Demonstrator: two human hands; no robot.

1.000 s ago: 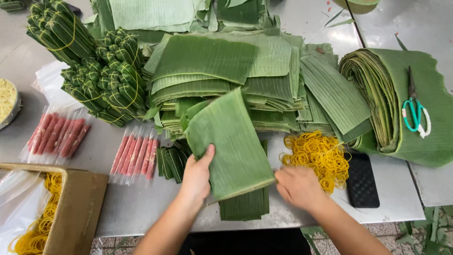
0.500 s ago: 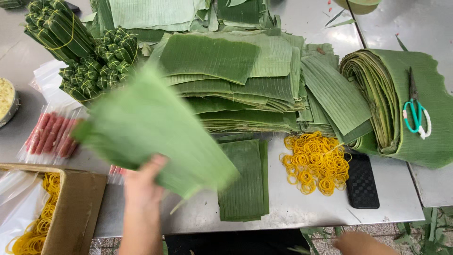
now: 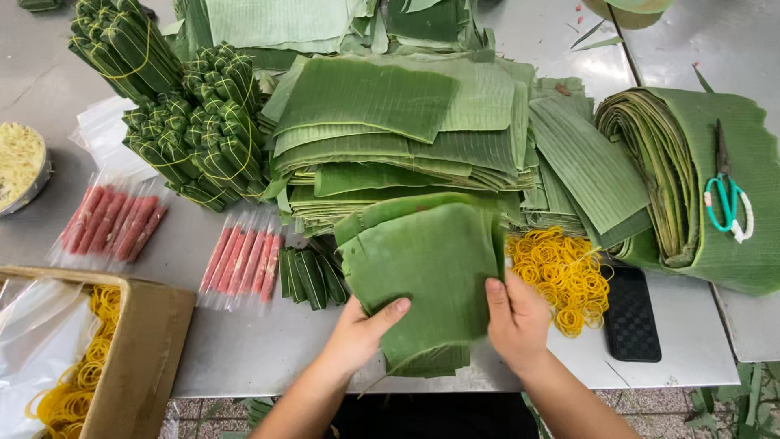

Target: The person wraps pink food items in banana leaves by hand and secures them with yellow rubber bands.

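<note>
Green banana-leaf sheet (image 3: 426, 268) sits on top of a small leaf stack at the counter's (image 3: 244, 341) front edge, left hand (image 3: 361, 325) and right hand (image 3: 516, 317) both pinching its lower corners. Looks like the laying-out step; filling probably comes next. Yellow rubber bands (image 3: 561, 268) just right, pink sausage packs (image 3: 240, 260) left.

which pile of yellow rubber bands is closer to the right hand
The loose heap of rubber bands on the table, just beside the right hand. The other rubber bands sit in the cardboard box at the far left, beyond the left hand.
</note>
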